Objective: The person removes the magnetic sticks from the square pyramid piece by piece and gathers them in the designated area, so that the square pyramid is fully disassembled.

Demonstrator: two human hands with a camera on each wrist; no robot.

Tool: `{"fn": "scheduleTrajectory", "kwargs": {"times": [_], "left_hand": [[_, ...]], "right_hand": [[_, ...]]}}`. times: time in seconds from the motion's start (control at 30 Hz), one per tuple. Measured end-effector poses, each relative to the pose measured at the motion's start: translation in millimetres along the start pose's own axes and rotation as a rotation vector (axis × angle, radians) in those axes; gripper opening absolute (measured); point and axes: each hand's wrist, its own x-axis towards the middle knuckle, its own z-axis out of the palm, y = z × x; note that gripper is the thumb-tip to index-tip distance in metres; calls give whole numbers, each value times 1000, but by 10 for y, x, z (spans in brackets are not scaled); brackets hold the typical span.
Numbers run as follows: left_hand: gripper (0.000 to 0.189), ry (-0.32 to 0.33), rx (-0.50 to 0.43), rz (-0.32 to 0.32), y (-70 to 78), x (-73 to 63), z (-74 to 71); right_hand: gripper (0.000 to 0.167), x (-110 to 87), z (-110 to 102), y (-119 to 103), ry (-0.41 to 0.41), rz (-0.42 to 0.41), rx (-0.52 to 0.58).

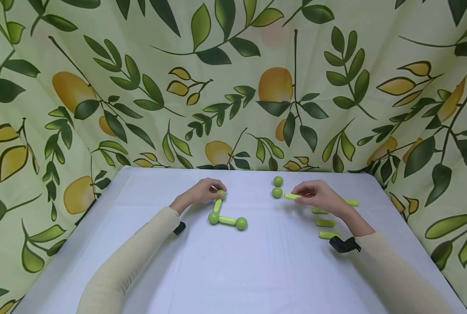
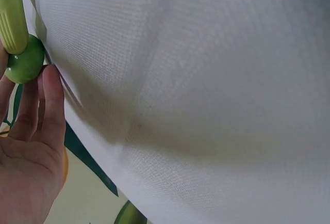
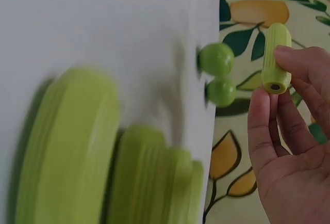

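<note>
My left hand [image 1: 200,192] holds a green ball [image 1: 221,193] at the far end of an L-shaped chain. From that ball a light green ribbed rod [image 1: 217,206] leads to a corner ball [image 1: 214,217], then a second rod [image 1: 227,221] reaches an end ball [image 1: 241,223]. The left wrist view shows the fingertips against the held ball [image 2: 27,61], the thumb mostly cut off. To the right, my right hand [image 1: 319,195] pinches a loose light green rod [image 3: 277,59] between thumb and fingers, raised off the table. A dark round spot shows in the rod's end.
Two loose green balls [image 1: 277,192] sit one behind the other, just left of the held rod. Several light green rods [image 1: 326,223] lie beneath and beside the right forearm. A white cloth covers the table [image 1: 218,270]; a leaf-and-fruit patterned curtain [image 1: 233,87] hangs behind its back edge.
</note>
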Motion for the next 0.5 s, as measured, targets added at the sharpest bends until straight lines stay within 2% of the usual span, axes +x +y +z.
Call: {"fn": "scheduleTrajectory", "kwargs": {"times": [0.23,0.5], "left_hand": [[20,0,-7,-7,2,2,-2],[20,1,3,-10,-14,16,1]], "right_hand": [[17,-299,-229,195,33,57,-47],[18,-668,-472,353,93,72,-148]]}}
